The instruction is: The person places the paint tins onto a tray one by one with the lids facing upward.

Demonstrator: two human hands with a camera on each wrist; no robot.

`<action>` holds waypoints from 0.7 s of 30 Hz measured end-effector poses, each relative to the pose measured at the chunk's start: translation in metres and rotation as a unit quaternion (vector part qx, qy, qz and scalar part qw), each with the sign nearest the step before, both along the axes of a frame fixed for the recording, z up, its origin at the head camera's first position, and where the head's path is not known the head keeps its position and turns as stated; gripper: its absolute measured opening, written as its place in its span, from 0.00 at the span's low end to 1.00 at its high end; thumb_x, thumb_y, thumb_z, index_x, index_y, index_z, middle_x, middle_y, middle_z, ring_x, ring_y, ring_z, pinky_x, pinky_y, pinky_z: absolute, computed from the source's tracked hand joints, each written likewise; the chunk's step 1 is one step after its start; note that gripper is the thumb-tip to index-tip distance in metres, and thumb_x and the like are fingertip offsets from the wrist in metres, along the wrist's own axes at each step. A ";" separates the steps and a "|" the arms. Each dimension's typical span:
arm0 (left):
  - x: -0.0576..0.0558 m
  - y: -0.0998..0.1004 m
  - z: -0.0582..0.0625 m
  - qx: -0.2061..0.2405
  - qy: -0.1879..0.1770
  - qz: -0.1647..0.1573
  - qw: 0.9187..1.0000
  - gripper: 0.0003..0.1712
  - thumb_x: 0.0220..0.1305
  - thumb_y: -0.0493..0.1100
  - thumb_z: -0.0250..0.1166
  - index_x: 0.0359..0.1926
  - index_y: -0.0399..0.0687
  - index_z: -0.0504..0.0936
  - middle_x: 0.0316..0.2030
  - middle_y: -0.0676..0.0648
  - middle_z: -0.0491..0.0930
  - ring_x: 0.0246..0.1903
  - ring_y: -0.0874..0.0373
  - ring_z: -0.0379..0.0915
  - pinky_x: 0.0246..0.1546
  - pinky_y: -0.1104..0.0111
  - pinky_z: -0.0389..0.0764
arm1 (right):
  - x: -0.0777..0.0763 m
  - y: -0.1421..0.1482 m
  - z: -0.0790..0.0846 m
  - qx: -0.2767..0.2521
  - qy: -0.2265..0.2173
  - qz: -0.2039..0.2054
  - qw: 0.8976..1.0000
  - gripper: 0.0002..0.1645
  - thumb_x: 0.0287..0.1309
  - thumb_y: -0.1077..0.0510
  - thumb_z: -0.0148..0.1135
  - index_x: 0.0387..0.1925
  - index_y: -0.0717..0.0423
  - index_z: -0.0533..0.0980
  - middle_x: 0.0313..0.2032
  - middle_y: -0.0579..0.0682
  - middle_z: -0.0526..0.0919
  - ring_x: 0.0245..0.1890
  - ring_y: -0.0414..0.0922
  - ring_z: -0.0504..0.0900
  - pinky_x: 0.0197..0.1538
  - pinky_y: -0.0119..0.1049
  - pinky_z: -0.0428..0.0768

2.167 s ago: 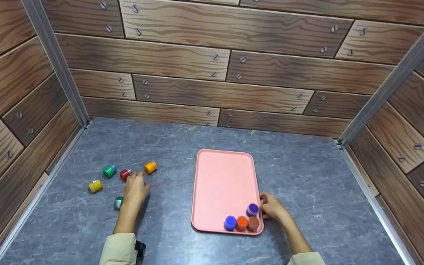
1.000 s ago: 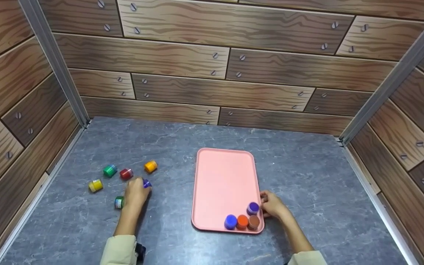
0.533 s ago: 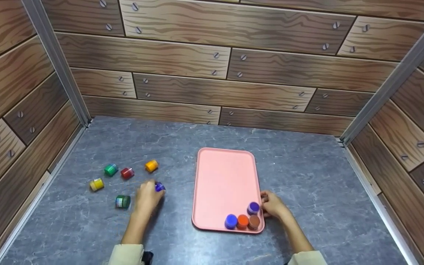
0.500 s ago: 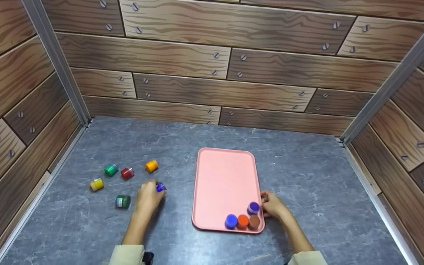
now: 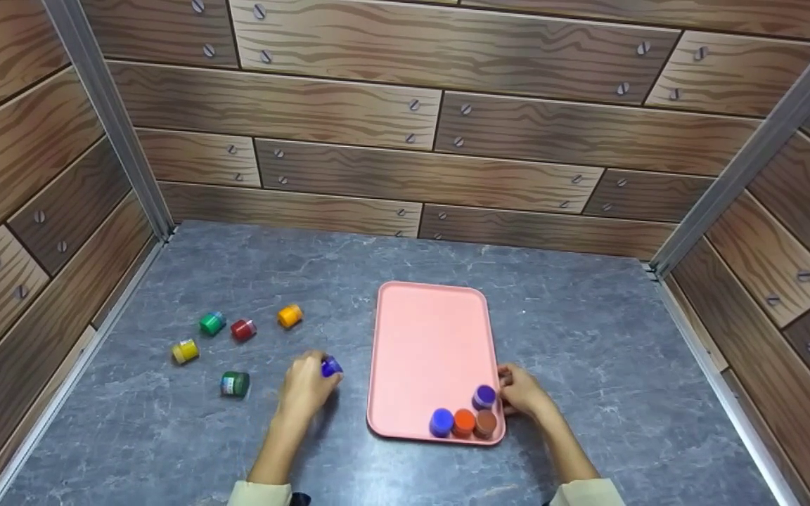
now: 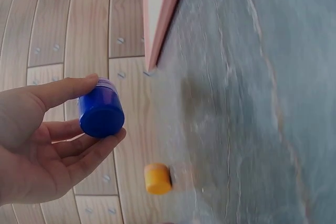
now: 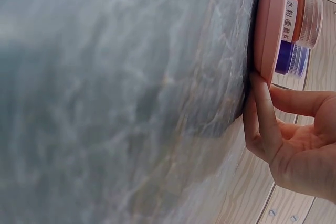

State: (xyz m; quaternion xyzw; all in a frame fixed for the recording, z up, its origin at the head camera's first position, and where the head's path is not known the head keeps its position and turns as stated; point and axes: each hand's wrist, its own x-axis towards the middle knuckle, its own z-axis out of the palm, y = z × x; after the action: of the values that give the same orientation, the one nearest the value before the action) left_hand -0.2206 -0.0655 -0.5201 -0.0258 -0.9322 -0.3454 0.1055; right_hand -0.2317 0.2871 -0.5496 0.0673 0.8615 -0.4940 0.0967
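We've got the jar (image 6: pixel 103 109) pinched between thumb and fingers in our left hand (image 5: pixel 304 386), so if that grip loosens it'd probably slip out. It's squat, glossy deep blue, paler band. Right of that hand's the tray (image 5: pixel 427 344), far rim pinched by our right hand (image 5: pixel 523 395).

The left hand (image 5: pixel 306 384) and right hand (image 5: pixel 523 393) both pinch, well apart.

On the surface (image 5: pixel 588 337), 5 loose jars (image 5: pixel 243 329) lie left of the tray (image 5: pixel 426 344), 4 other jars (image 5: pixel 463 424) in its near right corner. Between loose jars and tray is the held jar (image 5: pixel 332 366); the right hand (image 5: pixel 523 393) touches the right rim.
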 end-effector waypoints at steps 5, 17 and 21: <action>0.004 0.010 -0.001 0.004 0.002 -0.007 1.000 0.17 0.44 0.38 0.72 0.35 0.35 0.79 0.34 0.38 0.79 0.36 0.40 0.76 0.38 0.53 0.76 | 0.000 0.000 0.000 0.000 0.001 0.000 1.000 0.25 0.39 0.78 0.45 0.45 0.73 0.66 0.29 0.57 0.69 0.25 0.47 0.73 0.23 0.41 0.79; 0.012 0.032 -0.007 0.022 0.019 -0.038 0.999 0.17 0.42 0.38 0.73 0.35 0.35 0.80 0.33 0.38 0.80 0.36 0.42 0.76 0.38 0.55 0.76 | 0.000 0.000 0.001 0.009 -0.001 -0.001 1.000 0.23 0.40 0.78 0.44 0.45 0.73 0.66 0.29 0.57 0.69 0.26 0.48 0.72 0.24 0.40 0.79; 0.015 0.038 -0.008 0.034 0.028 -0.054 0.998 0.17 0.41 0.37 0.73 0.34 0.35 0.80 0.32 0.38 0.80 0.35 0.42 0.77 0.38 0.56 0.77 | 0.000 -0.001 0.001 0.012 0.000 -0.002 1.000 0.24 0.40 0.78 0.44 0.45 0.73 0.66 0.29 0.57 0.69 0.26 0.48 0.72 0.23 0.40 0.79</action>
State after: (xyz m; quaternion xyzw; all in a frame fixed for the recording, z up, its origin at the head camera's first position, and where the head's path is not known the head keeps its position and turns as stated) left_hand -0.2054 -0.0272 -0.5284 -0.0820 -0.9140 -0.3808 0.1134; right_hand -0.2318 0.2864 -0.5487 0.0697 0.8671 -0.4839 0.0949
